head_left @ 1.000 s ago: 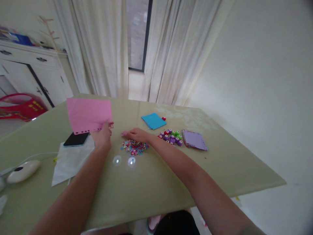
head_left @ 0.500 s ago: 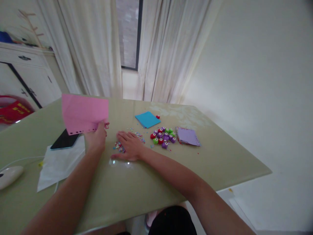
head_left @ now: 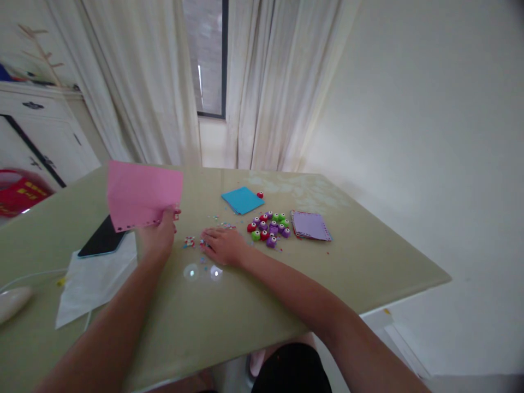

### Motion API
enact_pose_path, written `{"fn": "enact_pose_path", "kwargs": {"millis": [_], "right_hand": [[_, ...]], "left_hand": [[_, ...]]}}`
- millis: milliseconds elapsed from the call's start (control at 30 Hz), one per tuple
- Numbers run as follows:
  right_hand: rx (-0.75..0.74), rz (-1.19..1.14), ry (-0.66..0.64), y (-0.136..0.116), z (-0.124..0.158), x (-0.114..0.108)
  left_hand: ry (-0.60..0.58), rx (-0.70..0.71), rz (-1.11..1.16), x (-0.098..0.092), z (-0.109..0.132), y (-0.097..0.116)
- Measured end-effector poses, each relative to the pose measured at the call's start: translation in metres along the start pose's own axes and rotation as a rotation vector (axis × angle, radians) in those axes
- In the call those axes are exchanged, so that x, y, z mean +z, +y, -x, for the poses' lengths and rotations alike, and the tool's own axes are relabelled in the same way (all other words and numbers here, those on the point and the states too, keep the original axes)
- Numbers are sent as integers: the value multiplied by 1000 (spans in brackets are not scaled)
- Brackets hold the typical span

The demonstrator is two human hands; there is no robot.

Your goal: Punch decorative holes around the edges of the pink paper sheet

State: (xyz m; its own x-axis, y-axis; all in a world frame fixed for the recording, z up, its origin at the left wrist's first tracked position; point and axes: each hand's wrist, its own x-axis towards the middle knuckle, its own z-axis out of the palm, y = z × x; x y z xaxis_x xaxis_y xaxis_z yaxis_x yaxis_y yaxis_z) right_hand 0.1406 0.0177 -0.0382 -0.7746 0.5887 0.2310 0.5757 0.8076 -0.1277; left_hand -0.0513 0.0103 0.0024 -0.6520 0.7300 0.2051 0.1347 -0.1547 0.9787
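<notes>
One pink sheet [head_left: 143,194] pinched above left hand [head_left: 158,238]; right hand [head_left: 224,246] flat on confetti [head_left: 189,240].

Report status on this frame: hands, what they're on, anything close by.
Left hand pinches pink sheet, raised off table. Right hand palm-down on scattered paper bits. Small punches clustered right of it, not touching.

Olive-green table [head_left: 368,256] under both hands; beyond the left hand [head_left: 158,237], pale curtains [head_left: 135,93] flank a dark-framed window [head_left: 208,54] letting in soft daylight; far left of that hand, a white cabinet [head_left: 36,131] with dark handles; right of the right hand [head_left: 223,245], a bare cream wall [head_left: 429,136]; pale floor [head_left: 470,338] below.
</notes>
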Motion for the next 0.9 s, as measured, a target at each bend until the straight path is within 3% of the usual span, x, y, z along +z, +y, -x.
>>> {"fn": "enact_pose_path", "kwargs": {"millis": [100, 200, 267, 333, 500, 667, 733, 800, 900], "right_hand": [[49, 3, 108, 3, 16, -18], [245, 32, 257, 14, 35, -45], [439, 99, 273, 27, 51, -62], [533, 115, 229, 40, 67, -72], [330, -64, -6, 69, 91, -75], [302, -103, -29, 78, 93, -70], [324, -161, 40, 75, 92, -71], [377, -290, 199, 69, 90, -72], [486, -688, 453, 59, 84, -68]], "left_hand": [[-36, 50, -64, 0, 7, 7], [-57, 81, -85, 2, 10, 8], [-82, 91, -56, 5, 10, 5], [-138, 101, -53, 9, 10, 2], [-278, 71, -140, 15, 15, -7], [-332, -55, -35, 20, 28, -10], [-357, -100, 9, 20, 34, -10], [-392, -130, 28, 20, 38, -9], [-423, -125, 26, 20, 45, -8]]}}
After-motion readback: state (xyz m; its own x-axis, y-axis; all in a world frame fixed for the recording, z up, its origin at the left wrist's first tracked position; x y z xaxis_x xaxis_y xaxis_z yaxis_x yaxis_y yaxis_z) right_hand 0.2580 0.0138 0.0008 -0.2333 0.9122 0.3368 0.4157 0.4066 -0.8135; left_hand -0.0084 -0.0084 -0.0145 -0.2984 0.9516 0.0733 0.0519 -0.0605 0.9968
